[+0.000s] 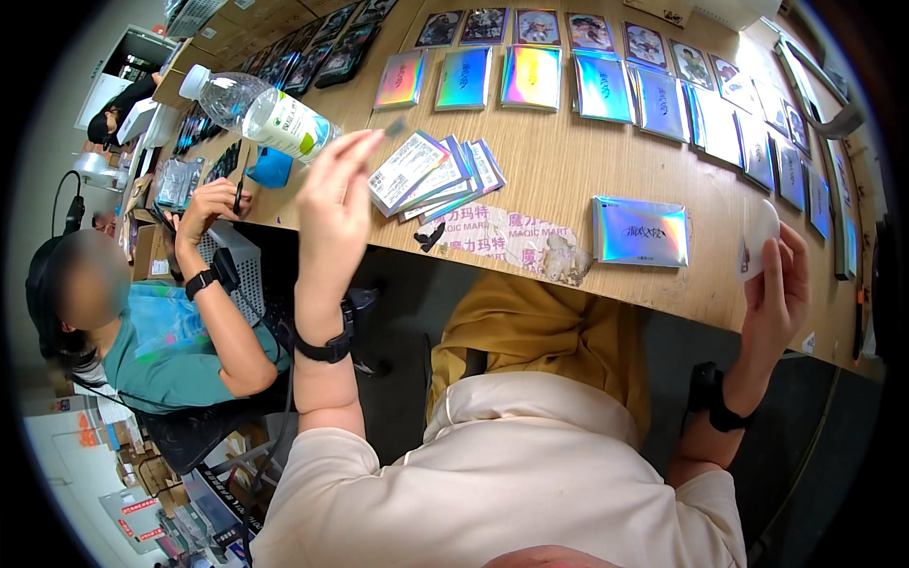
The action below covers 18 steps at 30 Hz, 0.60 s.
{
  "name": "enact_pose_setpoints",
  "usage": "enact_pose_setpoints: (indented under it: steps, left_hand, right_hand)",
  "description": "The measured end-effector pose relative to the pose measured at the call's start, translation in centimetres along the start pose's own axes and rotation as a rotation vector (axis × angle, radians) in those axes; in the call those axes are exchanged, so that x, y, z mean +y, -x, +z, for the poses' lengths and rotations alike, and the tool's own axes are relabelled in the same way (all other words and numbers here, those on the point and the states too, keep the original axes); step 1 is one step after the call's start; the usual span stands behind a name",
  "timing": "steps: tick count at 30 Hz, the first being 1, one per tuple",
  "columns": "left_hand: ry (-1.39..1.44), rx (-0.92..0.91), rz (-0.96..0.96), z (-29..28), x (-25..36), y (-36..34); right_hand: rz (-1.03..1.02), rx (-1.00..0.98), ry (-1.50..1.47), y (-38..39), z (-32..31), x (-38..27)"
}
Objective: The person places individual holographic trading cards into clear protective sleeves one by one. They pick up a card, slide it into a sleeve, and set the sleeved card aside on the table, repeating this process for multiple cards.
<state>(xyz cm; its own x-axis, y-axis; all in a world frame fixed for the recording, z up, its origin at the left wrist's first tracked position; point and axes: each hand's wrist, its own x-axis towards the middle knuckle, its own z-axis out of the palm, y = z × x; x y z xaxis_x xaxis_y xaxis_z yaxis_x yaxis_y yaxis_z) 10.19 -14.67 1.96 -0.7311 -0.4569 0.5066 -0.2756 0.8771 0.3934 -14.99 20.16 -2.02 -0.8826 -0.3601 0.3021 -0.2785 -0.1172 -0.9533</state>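
Observation:
My left hand [336,194] is raised beside the water bottle [279,118], its fingertips pinched on a small translucent piece [395,129], apparently film. Just right of it lies a fanned pile of printed cards [412,173]. My right hand [776,275] grips a thin white rounded item [757,237] upright between thumb and fingers at the table's right. A holographic silver pack [640,232] lies flat between my hands, beside a torn printed label [502,244] on the tabletop.
Rows of holographic packs [530,76] and picture cards [592,31] line the back and right. Stacked dark packs [343,55] sit back left, near a blue object [270,168]. A co-worker [170,322] in teal sits at my left; another person [118,118] is farther back.

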Motion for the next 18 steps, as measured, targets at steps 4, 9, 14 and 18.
enact_pose_setpoints:
  steps: [4, 9, 14, 18]
  left_hand:
    - [0.122, -0.096, -0.137, 1.3, 0.1, 0.3]
    - [0.613, 0.153, -0.347, 1.3, -2.2, 0.0]
    - [0.553, -0.089, -0.293, 1.9, -3.6, 0.0]
    - [0.001, -0.108, -0.196, 2.3, -3.8, 0.4]
  right_hand:
    - [0.008, 0.029, 0.023, 0.0, 0.7, -0.2]
    - [0.025, 0.050, 0.041, -0.1, 0.7, -0.3]
    - [0.021, -0.008, 0.044, 0.0, 0.5, 0.6]
    - [0.039, -0.003, 0.007, 0.1, 0.8, 0.4]
